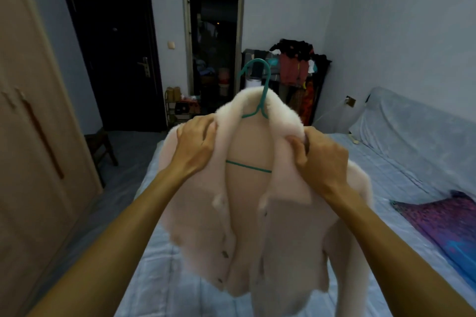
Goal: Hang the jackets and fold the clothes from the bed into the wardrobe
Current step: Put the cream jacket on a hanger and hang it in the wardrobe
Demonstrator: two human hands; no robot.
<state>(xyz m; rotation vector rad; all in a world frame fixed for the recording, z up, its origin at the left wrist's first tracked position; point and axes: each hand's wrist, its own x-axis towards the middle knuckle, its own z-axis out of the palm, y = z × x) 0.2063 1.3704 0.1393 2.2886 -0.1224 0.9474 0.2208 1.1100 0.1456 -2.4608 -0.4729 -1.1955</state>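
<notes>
No legible text, label, brand mark, number or sign was found anywhere in the view. The jacket [257,213] carried no readable tag. Items on the small shelf [180,105], beyond the left hand [198,144], were too small and dim to read. The switch plate [171,45] bore no visible marking.

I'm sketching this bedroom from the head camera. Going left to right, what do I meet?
Wardrobe → dark door → left hand → green hanger → right hand → purple cloth on the bed. The jacket both hands grip spans the middle, so I leave it out.
</notes>
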